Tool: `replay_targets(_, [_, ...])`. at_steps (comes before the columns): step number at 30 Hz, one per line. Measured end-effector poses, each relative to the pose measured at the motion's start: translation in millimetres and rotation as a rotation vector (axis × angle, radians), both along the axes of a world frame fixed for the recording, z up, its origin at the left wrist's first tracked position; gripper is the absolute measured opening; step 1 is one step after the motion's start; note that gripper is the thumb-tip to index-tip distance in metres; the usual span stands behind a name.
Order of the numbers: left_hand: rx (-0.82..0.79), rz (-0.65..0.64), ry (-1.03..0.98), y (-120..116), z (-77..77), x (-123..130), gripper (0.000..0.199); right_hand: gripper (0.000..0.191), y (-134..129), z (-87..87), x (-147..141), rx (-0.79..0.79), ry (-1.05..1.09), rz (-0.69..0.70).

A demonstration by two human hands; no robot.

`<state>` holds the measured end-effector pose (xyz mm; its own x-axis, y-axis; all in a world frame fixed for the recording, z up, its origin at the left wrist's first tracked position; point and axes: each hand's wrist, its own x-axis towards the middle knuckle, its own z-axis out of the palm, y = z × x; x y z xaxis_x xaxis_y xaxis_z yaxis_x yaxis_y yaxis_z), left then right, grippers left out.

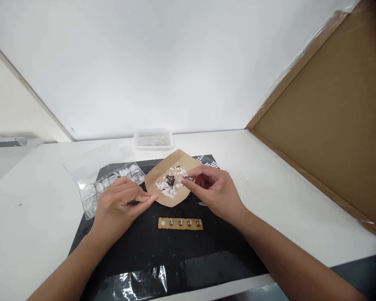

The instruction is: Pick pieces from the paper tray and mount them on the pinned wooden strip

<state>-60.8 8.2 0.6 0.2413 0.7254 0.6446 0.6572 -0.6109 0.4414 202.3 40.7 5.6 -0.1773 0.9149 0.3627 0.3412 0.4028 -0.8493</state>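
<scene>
A curved sheet of brown paper (159, 171) carries many small white flakes (167, 191) and a small dark clump (170, 180). At its lower left edge my left hand (122, 200) is closed, thumb and fingers pinching the paper. Over the paper's right side, my right hand (214, 190) pinches a small shiny metal piece (190, 178), mostly hidden by the fingers. Below the paper lies a tan strip (166, 228) bearing several small metallic pieces in a row, with a white dot at its left end.
A clear compartment box (95, 188) with white contents lies behind my left hand, its lid (94, 161) raised or laid back. A white tub (153, 142) stands near the wall. The black mat (163, 255) covers the front of the white table. A cardboard panel (326, 121) rises at right.
</scene>
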Motion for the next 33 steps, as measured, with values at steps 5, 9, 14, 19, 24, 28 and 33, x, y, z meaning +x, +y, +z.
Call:
replay_targets(5, [-0.042, 0.117, 0.002, -2.6, 3.5, 4.9, 0.025, 0.028, 8.1, -5.5, 5.5, -0.045, -0.023, -0.129])
replay_targets(9, [0.008, 0.127, 0.039, -12.3, 15.5, 9.6, 0.012, 0.029, 13.1, -6.4, 9.9, -0.023, -0.059, -0.137])
replay_targets(14, [0.019, 0.134, 0.178, 0.1, 33.4, 12.6, 0.025, 0.034, 11.6, -3.3, 7.8, 0.128, -0.196, -0.147])
replay_targets(19, [-0.142, -0.025, 0.468, 39.2, 31.0, 23.5, 0.041, 0.034, 8.1, 1.2, 4.7, 0.098, -0.187, -0.141])
replay_targets(24, [-0.054, -0.217, 0.541, 56.3, 18.7, 30.8, 0.054, 0.027, 7.5, 3.0, 5.7, 0.039, -0.152, -0.082])
replay_targets(28, [0.021, -0.228, 0.486, 53.1, 18.9, 27.7, 0.052, 0.02, 5.6, 2.9, 6.3, 0.033, -0.169, -0.083])
replay_targets(33, [0.062, -0.089, 0.424, 41.3, 19.5, 9.7, 0.04, 0.013, 2.6, 4.4, 5.6, 0.045, -0.175, -0.047])
